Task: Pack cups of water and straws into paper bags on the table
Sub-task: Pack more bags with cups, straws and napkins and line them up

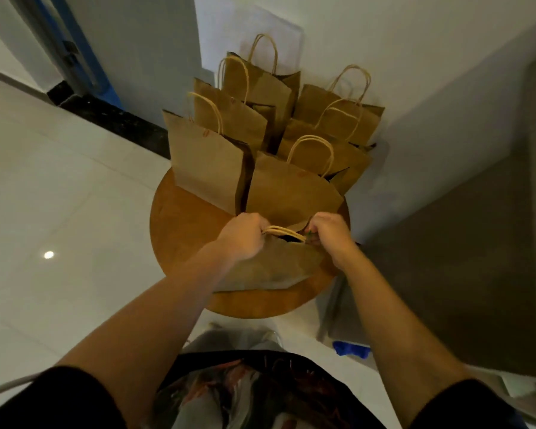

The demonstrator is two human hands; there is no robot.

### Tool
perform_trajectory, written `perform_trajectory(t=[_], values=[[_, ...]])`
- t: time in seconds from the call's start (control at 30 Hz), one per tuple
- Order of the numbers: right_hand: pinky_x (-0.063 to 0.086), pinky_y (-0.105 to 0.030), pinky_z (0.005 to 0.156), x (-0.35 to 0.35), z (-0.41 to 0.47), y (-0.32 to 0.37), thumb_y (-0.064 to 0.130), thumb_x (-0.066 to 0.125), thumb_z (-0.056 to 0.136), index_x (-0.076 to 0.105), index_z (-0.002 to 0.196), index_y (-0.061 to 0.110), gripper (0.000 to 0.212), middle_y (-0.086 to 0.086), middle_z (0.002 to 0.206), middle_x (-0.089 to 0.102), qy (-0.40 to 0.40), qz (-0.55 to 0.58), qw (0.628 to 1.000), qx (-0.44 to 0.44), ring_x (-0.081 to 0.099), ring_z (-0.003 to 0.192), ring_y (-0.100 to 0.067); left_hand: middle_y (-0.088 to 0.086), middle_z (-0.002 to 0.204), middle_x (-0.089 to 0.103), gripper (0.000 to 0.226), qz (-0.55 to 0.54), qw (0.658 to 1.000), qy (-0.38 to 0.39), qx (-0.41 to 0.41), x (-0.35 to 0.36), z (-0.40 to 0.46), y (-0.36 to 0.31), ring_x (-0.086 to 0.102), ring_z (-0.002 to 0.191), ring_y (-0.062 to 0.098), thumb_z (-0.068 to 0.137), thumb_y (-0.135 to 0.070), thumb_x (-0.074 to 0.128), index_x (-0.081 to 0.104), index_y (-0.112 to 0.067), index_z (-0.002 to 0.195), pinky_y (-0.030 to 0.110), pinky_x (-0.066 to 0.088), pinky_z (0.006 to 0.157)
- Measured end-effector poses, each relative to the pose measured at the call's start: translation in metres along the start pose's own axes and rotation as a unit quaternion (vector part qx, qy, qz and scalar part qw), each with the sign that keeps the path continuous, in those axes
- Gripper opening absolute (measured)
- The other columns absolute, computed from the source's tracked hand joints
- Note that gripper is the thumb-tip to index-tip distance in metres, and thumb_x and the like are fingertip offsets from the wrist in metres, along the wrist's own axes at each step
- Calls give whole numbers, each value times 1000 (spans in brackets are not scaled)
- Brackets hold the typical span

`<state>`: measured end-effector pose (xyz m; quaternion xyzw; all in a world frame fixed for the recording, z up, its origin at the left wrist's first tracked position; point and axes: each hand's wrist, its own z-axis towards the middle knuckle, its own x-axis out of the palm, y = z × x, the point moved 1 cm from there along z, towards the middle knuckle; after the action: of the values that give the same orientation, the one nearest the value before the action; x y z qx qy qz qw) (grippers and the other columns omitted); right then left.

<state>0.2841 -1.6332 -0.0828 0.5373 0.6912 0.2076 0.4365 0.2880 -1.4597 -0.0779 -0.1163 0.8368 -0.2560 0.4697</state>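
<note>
Two fists, left hand [243,236] and right hand [328,233], around creased kraft bag [270,267] rim.

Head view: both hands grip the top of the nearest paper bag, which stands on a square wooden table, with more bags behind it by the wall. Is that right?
Not quite: the table is round, not square, as the head view shows. The rest holds: the left hand and right hand grip the top of the nearest paper bag, with more bags behind it by the wall.

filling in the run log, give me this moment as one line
left hand: grips bag top | right hand: grips bag top | front bag: on round table
</note>
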Motion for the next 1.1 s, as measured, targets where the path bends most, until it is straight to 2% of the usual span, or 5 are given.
perform_trajectory(t=[0.2,0.4,0.57,0.73,1.1], values=[[39,-33,69,10,-23,-11,4,48,80,55,67,10,16,-15,76,51,-43,77,996,17,48,72,-23,-4,69,55,7,-11,997,66,40,-15,17,13,52,64,11,86,-12,65,66,-18,83,22,37,53],[35,-10,49,24,-60,-16,-4,45,83,46,62,10,25,0,60,43,-191,77,967,-153,40,51,0,-1,84,61,15,-1,996,63,65,-25,16,34,57,80,15,81,-24,72,66,-18,93,28,45,70],[43,-10,59,63,-73,-8,-2,54,81,53,65,25,32,10,65,52,-59,-63,971,-222,49,59,2,1,79,63,12,-4,994,41,101,-25,9,39,61,82,20,83,-20,70,62,-23,74,35,49,73],[49,-24,84,83,-58,4,6,55,90,71,102,11,20,-3,100,69,-102,-155,946,-265,61,90,-13,3,79,64,21,12,992,29,125,-27,6,41,61,83,23,85,-21,66,55,-25,68,38,50,77],[53,-40,85,66,-39,33,7,50,94,69,104,9,21,-9,101,67,-28,-227,964,-135,63,89,-21,-2,63,52,30,-2,991,66,117,-22,8,39,53,66,16,91,-22,59,52,-24,62,32,43,67]])
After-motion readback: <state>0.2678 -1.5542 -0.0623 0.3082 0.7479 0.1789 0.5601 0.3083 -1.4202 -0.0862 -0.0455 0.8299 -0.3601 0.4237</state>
